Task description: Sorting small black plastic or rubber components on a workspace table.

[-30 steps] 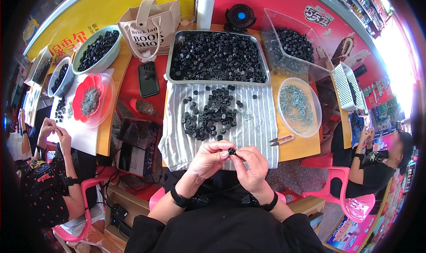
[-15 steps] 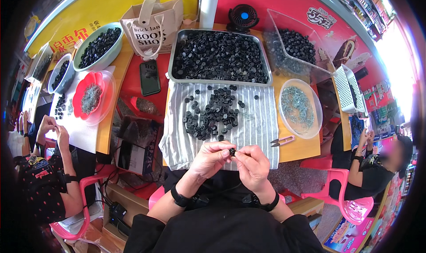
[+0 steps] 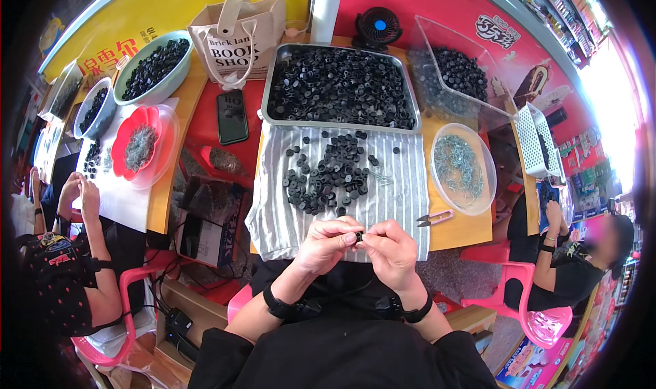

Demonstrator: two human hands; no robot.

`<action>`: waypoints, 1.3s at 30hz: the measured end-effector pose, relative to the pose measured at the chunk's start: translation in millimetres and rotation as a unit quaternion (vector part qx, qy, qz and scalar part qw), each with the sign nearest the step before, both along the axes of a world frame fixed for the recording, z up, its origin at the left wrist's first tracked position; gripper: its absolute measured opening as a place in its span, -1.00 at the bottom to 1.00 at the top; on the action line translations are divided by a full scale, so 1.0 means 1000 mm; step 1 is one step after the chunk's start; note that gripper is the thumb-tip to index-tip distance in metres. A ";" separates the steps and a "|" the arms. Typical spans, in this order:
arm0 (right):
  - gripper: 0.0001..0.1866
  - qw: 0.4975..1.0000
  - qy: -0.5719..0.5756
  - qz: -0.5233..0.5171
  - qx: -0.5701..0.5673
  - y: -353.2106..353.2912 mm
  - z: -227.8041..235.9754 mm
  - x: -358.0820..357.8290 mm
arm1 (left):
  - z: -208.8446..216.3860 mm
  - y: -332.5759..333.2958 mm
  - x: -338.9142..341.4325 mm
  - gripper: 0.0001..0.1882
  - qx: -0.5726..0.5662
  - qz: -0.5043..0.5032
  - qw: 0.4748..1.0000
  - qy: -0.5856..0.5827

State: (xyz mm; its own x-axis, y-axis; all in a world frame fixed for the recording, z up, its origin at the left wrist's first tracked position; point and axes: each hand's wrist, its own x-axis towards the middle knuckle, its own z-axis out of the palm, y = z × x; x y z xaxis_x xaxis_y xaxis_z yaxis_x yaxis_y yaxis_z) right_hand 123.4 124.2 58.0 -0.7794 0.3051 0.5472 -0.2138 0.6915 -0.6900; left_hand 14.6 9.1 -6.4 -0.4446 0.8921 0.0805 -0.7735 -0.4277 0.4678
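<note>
Close to the table's front edge, my left hand pinches a small black round part between thumb and fingers. My right hand is closed on the same part from the other side, so the fingertips nearly meet and hide most of it. Beyond my hands, a loose pile of similar black round parts lies on a grey-and-white striped cloth. A few thin silvery metal pieces rest to the right of the pile. Thread snips lie at the cloth's right edge.
Behind the cloth stands a metal tray full of black parts. A clear round tub of metal pieces sits right, below a clear bin. A phone, cloth bag, white bottle and fan surround it. Two people work alongside.
My hands stay together at almost the same spot, with the fingers shifting slightly around the black part. The people at both sides have moved their hands a little.
</note>
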 end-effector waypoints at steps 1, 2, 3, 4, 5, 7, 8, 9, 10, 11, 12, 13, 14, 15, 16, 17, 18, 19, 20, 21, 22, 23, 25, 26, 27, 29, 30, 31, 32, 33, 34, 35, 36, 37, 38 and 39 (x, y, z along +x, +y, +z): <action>-0.76 1.000 -0.008 0.007 -0.029 0.001 0.000 -0.001 | 0.001 0.000 0.000 -0.81 0.000 -0.001 1.000 -0.001; -0.76 1.000 -0.008 0.008 -0.029 0.001 0.002 -0.002 | 0.001 0.000 0.000 -0.81 0.001 0.000 1.000 -0.001; -0.77 0.999 -0.013 0.005 -0.039 0.002 0.004 -0.004 | 0.000 -0.001 0.000 -0.82 0.001 -0.001 1.000 -0.003; -0.78 0.999 -0.019 0.002 -0.048 0.002 0.006 -0.005 | 0.000 -0.001 0.000 -0.82 0.001 -0.002 1.000 -0.004; -0.78 0.999 -0.018 0.002 -0.048 0.003 0.005 -0.005 | 0.001 -0.001 0.000 -0.82 0.002 -0.001 1.000 -0.004; -0.76 0.992 -0.049 0.015 -0.112 0.005 0.004 -0.004 | 0.002 -0.001 0.001 -0.83 -0.003 -0.001 1.000 0.001; -0.76 0.992 -0.049 0.016 -0.112 0.005 0.003 -0.004 | 0.001 -0.001 0.001 -0.83 -0.003 0.000 1.000 0.001; -0.76 0.992 -0.056 0.015 -0.109 0.006 0.003 -0.004 | 0.000 -0.001 0.000 -0.84 -0.005 0.000 1.000 0.004; -0.76 0.992 -0.063 0.014 -0.105 0.007 0.003 -0.005 | 0.000 -0.001 0.001 -0.84 -0.007 -0.002 1.000 0.006; -0.76 0.992 -0.064 0.013 -0.105 0.007 0.001 -0.005 | 0.000 -0.001 0.001 -0.84 -0.007 -0.002 1.000 0.006; -0.77 0.994 -0.064 0.018 -0.091 0.008 0.000 -0.006 | 0.000 -0.001 0.001 -0.84 -0.004 0.005 1.000 0.004; -0.78 0.995 -0.065 0.023 -0.077 0.009 -0.001 -0.007 | 0.001 -0.001 0.002 -0.84 -0.002 0.012 1.000 0.003; -0.78 0.995 -0.065 0.024 -0.077 0.009 0.000 -0.008 | 0.001 -0.001 0.002 -0.84 -0.002 0.013 1.000 0.002; -0.79 0.996 -0.064 0.023 -0.054 0.009 0.000 -0.009 | 0.001 -0.001 0.003 -0.84 -0.006 0.021 1.000 -0.002; -0.80 0.997 -0.063 0.022 -0.031 0.009 0.000 -0.011 | 0.001 -0.001 0.003 -0.85 -0.011 0.029 0.999 -0.006; -0.80 0.997 -0.062 0.023 -0.031 0.010 0.000 -0.013 | 0.001 -0.001 0.003 -0.85 -0.011 0.030 0.999 -0.006; -0.81 0.998 -0.062 0.022 -0.007 0.011 -0.002 -0.015 | 0.000 -0.001 0.002 -0.86 -0.026 0.031 0.999 -0.018; -0.82 0.998 -0.061 0.020 0.018 0.012 -0.002 -0.016 | 0.000 -0.001 0.001 -0.86 -0.040 0.030 0.998 -0.030; -0.82 0.998 -0.061 0.020 0.018 0.011 -0.002 -0.017 | -0.001 0.000 0.001 -0.86 -0.039 0.029 0.998 -0.030; -0.82 0.998 -0.060 0.018 0.031 0.011 -0.002 -0.017 | -0.002 0.000 0.001 -0.87 -0.041 0.032 0.998 -0.024; -0.82 0.997 -0.058 0.015 0.044 0.010 -0.001 -0.017 | -0.003 0.001 0.001 -0.88 -0.043 0.034 0.998 -0.018; -0.82 0.997 -0.057 0.012 0.046 0.009 -0.002 -0.016 | -0.003 0.002 0.002 -0.88 -0.041 0.031 0.999 -0.017; -0.80 0.998 -0.048 -0.031 0.013 0.005 -0.003 -0.015 | -0.002 0.005 0.003 -0.86 -0.037 0.047 0.998 -0.009; -0.80 0.998 -0.044 -0.039 0.019 0.004 0.000 -0.017 | 0.000 0.006 0.004 -0.87 -0.053 0.060 0.997 -0.012; -0.78 0.998 -0.040 -0.040 0.011 0.001 0.005 -0.020 | 0.001 0.007 0.003 -0.87 -0.045 0.052 0.998 -0.009; -0.76 0.998 -0.035 -0.052 0.006 -0.002 0.010 -0.018 | 0.000 0.002 0.002 -0.88 -0.059 0.050 0.996 -0.033; -0.76 0.998 -0.032 -0.035 0.035 -0.001 0.013 -0.017 | -0.002 0.002 0.003 -0.86 -0.058 0.051 0.996 -0.041; -0.75 0.997 -0.026 -0.014 0.065 0.001 0.015 -0.018 | -0.002 0.001 0.004 -0.86 -0.052 0.046 0.997 -0.037; -0.76 0.997 -0.032 -0.010 0.068 0.002 0.016 -0.015 | -0.002 -0.001 0.005 -0.85 -0.048 0.039 0.998 -0.025; -0.76 0.997 -0.029 -0.014 0.073 0.004 0.020 -0.011 | 0.000 -0.001 0.004 -0.84 -0.045 0.033 0.998 -0.014; -0.77 0.998 -0.047 -0.016 0.023 0.009 0.023 -0.007 | 0.010 -0.002 0.005 -0.84 -0.068 0.034 0.997 -0.017; -0.78 0.997 -0.065 -0.018 -0.026 0.016 0.027 -0.003 | 0.008 0.000 0.004 -0.84 -0.063 0.034 0.997 -0.015; -0.79 0.998 -0.056 -0.040 0.000 0.032 0.033 -0.002 | 0.004 0.000 0.004 -0.84 -0.059 0.020 0.998 -0.003; -0.79 0.996 -0.044 -0.073 0.031 0.055 0.048 -0.005 | 0.000 0.000 0.003 -0.84 -0.058 0.008 0.998 0.009; -0.80 0.992 -0.033 -0.107 0.062 0.081 0.068 -0.010 | -0.003 0.000 0.002 -0.86 -0.045 -0.009 0.999 0.013; -0.84 0.983 -0.016 -0.143 0.112 0.104 0.095 -0.023 | -0.005 -0.001 0.001 -0.86 -0.049 0.000 0.999 0.012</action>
